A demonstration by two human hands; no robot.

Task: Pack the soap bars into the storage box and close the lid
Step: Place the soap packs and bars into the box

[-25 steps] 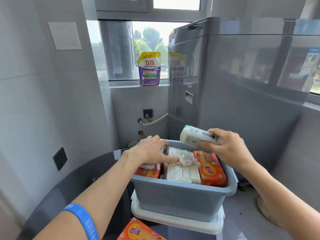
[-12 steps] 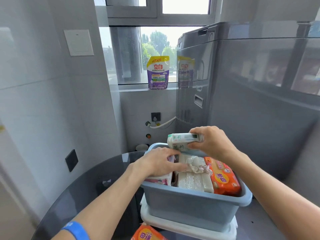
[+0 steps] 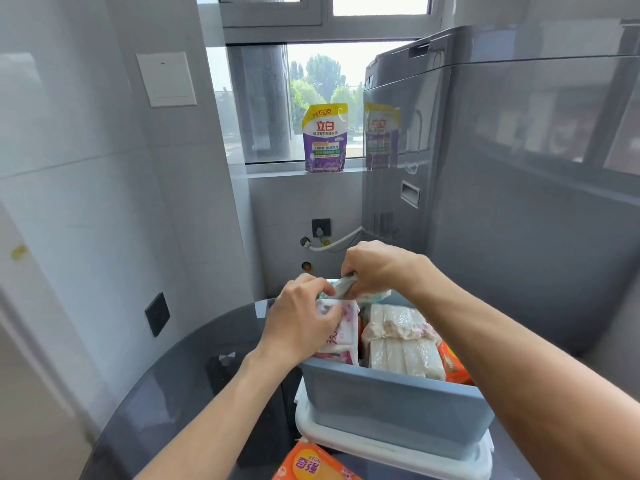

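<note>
A blue-grey storage box (image 3: 391, 403) stands on its white lid (image 3: 391, 452) on a dark glass table (image 3: 194, 386). Inside lie a clear-wrapped pack of white soap bars (image 3: 405, 344), an orange soap pack (image 3: 453, 365) at the right and a pink-and-white soap pack (image 3: 341, 336) at the left. My right hand (image 3: 377, 268) grips a white-and-green soap bar (image 3: 341, 287) at the box's far left corner, its end pointing down into the box. My left hand (image 3: 301, 323) rests on the pink-and-white pack, with its fingertips against the green bar.
Another orange soap pack (image 3: 311, 462) lies on the table in front of the box. A tall grey appliance (image 3: 502, 185) stands close behind and to the right. A purple detergent pouch (image 3: 325, 138) sits on the window sill. A tiled wall is at the left.
My right hand has brought the white-and-green bar left and down, from above the box's back edge into its far left corner. My left hand stayed on the left pack.
</note>
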